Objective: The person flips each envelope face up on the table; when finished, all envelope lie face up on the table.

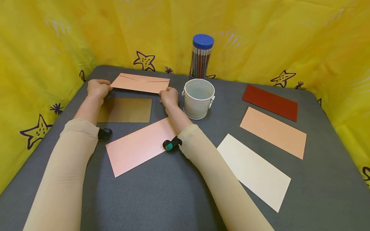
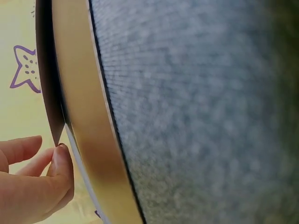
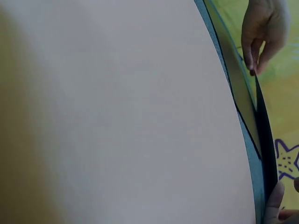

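A salmon-pink envelope [image 1: 140, 85], flap side up, is held slightly above the far left of the table. My left hand [image 1: 98, 88] pinches its near left corner, and my right hand [image 1: 169, 96] pinches the near right corner. In the left wrist view, thumb and fingertips of the left hand [image 2: 44, 182] meet at the envelope's dark-looking edge [image 2: 46, 70]. The right wrist view catches both hands at either end of it. Just in front lies a gold envelope [image 1: 130, 110]. Nearer me is a light pink envelope [image 1: 136, 149], partly covered by my right arm.
Beside my right hand stands a white pail [image 1: 195, 103] with side handles. Behind it is a blue-lidded clear tube of pencils [image 1: 200, 61]. Red [image 1: 270, 102], peach [image 1: 274, 132] and white [image 1: 254, 171] envelopes lie on the right. Yellow patterned cloth [image 1: 254, 38] surrounds the grey table [image 1: 144, 205].
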`<state>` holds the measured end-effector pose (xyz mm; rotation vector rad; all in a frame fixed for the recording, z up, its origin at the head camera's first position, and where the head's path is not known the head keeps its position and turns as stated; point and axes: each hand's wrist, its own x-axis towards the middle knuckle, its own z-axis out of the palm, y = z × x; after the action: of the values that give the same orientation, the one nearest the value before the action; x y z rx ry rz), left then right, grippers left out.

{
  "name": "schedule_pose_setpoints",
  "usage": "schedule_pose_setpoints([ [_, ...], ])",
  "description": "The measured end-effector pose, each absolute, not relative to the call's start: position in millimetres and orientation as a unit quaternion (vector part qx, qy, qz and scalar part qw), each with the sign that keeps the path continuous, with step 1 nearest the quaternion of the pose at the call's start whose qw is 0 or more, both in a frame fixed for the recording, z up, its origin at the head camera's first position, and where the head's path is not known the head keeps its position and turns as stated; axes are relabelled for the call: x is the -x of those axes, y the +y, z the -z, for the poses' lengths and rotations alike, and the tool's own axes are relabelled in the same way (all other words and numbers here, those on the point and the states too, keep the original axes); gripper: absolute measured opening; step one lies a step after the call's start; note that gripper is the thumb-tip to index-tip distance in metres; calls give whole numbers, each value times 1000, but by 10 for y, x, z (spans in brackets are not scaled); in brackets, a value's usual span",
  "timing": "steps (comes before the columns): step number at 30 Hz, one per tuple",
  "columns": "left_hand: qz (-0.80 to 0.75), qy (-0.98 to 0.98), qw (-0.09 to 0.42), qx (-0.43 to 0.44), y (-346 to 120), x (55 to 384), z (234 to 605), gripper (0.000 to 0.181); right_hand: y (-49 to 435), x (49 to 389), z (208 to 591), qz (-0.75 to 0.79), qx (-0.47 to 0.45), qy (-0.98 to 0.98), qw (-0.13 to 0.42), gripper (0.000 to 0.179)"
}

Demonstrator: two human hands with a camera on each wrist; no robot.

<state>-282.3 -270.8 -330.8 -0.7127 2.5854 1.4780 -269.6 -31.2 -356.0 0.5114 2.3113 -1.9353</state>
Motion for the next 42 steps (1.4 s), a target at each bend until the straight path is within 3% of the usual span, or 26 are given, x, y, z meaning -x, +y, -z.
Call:
schedule_pose_setpoints([
  [8, -488, 850, 63, 190, -2752, 2824, 3351, 52, -284, 2702, 3545, 609, -129, 778, 80, 64],
  [14, -484, 855, 75, 171, -2786, 2821, 3368, 53, -291, 2701, 3538, 595, -114, 790, 94, 62],
  [25, -484, 861, 77, 138, -2814, 2801, 3356, 53, -277, 2678, 3532, 626, -107, 768, 78, 49],
  [32, -366, 922, 104, 75, -2895, 2719, 3242, 60, -292, 2618, 3448, 622, -113, 772, 75, 30],
  [36, -332, 933, 125, 56, -2967, 2629, 3139, 67, -278, 2556, 3382, 618, -108, 772, 104, 27],
  [42, -318, 926, 185, 81, -3101, 2508, 3044, 84, -226, 2473, 3326, 644, -91, 738, 179, 38],
])
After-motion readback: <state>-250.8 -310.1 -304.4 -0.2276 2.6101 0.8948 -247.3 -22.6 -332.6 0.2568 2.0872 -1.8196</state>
